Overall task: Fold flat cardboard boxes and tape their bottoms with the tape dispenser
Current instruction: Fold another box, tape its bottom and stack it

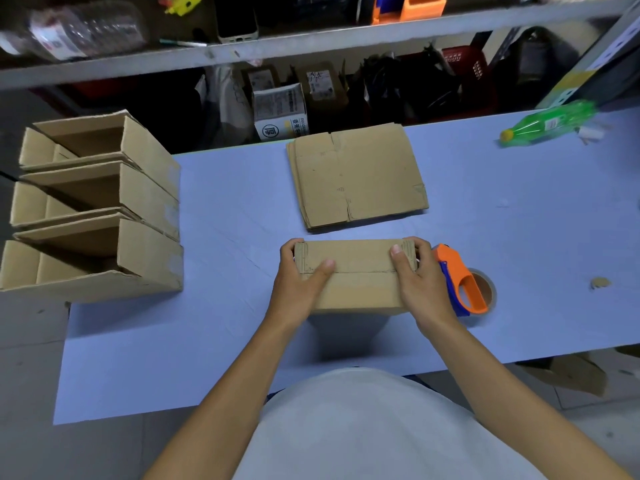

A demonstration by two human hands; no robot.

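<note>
Our left hand [302, 276] and right hand [417, 273] grip the folded box [356, 275], thumbs pressing its untaped flaps shut. If we release to reach the tape dispenser [462, 289], the flaps may spring open.

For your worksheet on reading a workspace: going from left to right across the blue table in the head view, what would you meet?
Three folded open boxes → left hand → box being held → right hand → orange tape dispenser → small cardboard scrap. The flat stack and the green bottle lie farther back and are left out.
</note>
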